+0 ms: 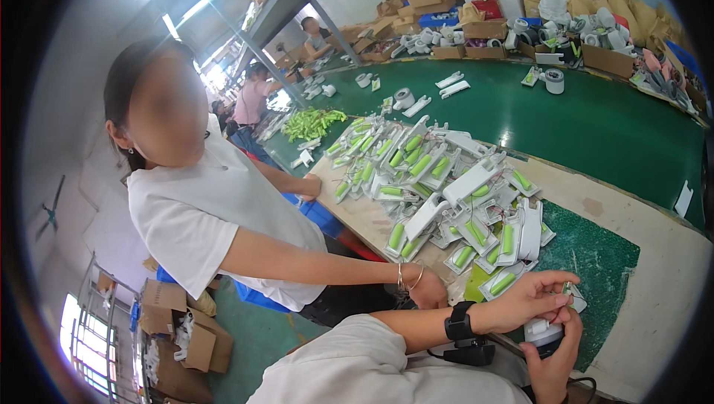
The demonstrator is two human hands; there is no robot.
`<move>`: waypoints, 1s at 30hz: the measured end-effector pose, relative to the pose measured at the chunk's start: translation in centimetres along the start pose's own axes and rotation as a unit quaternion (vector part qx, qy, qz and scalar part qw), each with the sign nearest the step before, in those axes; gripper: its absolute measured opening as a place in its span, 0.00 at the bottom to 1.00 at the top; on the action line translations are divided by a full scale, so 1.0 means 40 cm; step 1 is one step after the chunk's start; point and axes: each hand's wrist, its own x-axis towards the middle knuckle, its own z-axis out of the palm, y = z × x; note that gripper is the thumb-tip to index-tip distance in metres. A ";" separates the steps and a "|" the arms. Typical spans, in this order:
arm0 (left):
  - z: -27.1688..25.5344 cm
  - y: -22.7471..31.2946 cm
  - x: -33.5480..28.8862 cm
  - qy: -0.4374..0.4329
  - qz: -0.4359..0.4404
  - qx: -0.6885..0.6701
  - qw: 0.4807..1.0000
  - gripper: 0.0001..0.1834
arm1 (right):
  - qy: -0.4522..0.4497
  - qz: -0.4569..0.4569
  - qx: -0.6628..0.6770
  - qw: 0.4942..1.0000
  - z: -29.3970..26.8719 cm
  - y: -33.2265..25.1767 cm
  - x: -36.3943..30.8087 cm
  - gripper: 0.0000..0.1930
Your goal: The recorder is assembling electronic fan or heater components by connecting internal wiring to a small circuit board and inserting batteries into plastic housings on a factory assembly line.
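Observation:
My left hand (517,306), with a black band on its wrist, reaches across from the left. Its fingertips are closed on a small white-and-green part (570,291) whose kind I cannot make out. Just below, my right hand (556,356) is curled round a white round housing (541,331) with a dark lower end. The two hands are close together above a green mat (606,270). Beside them lies a heap of white plastic housings (476,181), many with light-green cylindrical cells and thin wires inside.
At the left stands a person in a white shirt (197,203), one hand (429,290) resting by the heap. Behind is a long green bench (535,117) with scattered white parts and a pile of green cells (312,123). Boxes (602,58) line its far side; cartons (201,341) sit lower left.

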 end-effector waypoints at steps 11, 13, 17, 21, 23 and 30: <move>0.011 -0.004 -0.006 0.013 0.076 -0.017 0.997 0.18 | 0.007 0.088 0.214 0.973 -0.020 0.002 -0.023 0.29; 0.019 0.037 -0.015 0.029 0.105 -0.011 0.994 0.18 | -0.063 0.126 0.306 0.941 -0.037 0.023 -0.021 0.38; 0.022 0.090 0.007 0.054 0.161 -0.008 0.985 0.19 | -0.078 0.163 0.512 0.840 -0.079 0.014 0.051 0.39; 0.047 0.090 0.034 0.058 0.174 0.020 0.983 0.19 | -0.031 0.162 0.573 0.803 -0.122 -0.001 0.057 0.31; 0.056 0.084 0.030 0.049 0.204 0.024 0.978 0.19 | -0.021 0.166 0.603 0.780 -0.120 0.004 0.038 0.29; 0.077 0.067 0.017 0.054 0.183 0.008 0.982 0.19 | -0.024 0.176 0.835 0.522 -0.113 -0.001 0.026 0.30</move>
